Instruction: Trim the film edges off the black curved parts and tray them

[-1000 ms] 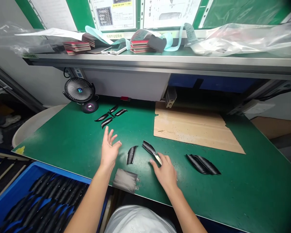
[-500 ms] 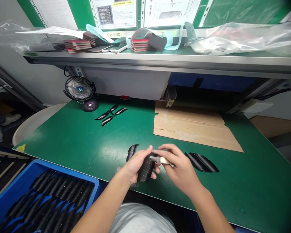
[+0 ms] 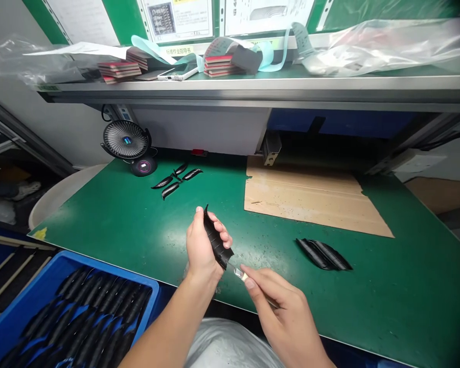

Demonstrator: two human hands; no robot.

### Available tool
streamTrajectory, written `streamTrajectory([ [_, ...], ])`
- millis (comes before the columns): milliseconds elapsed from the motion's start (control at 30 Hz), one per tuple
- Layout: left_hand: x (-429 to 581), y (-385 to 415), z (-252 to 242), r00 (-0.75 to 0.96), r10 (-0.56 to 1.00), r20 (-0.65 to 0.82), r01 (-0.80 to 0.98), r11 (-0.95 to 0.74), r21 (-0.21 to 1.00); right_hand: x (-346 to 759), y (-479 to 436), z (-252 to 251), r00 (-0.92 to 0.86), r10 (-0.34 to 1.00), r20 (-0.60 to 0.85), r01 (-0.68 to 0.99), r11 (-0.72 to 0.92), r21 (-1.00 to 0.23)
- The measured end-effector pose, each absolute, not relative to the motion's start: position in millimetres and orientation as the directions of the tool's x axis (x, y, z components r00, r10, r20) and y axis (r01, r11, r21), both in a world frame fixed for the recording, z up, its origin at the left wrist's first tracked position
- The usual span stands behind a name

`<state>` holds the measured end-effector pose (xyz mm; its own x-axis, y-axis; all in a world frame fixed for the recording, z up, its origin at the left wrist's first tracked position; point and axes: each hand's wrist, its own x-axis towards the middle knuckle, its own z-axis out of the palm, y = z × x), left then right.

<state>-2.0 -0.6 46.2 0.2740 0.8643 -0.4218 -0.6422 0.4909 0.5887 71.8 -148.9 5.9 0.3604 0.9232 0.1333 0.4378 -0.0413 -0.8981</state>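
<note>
Black ribbed part [image 3: 216,240] upright in curled left hand [image 3: 202,245], right fingers [image 3: 258,281] pinching craft knife [image 3: 239,273]

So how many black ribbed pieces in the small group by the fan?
4 black pieces, on the green mat, right of the fan: one leftmost, one topmost, one rightmost, one lowest. None looks hidden.

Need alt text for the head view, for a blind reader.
Over a green workbench, the left hand holds a ribbed black curved piece upright while the right hand holds a small pale-handled knife just below it. A blue plastic crate of similar black pieces sits at lower left.
</note>
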Motion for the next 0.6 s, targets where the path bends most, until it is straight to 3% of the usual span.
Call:
streamTrajectory([
  [200,-1,-9,48,0.254,0.893,-0.373,-0.603,0.447,0.661,80,-146,14,0.306,0.952,0.016,0.486,-0.142,-0.862],
  [600,-2,-19,49,0.179,0.934,-0.309,-0.603,0.353,0.716,74,-150,11,0.351,0.922,0.164,0.717,-0.152,-0.68],
])
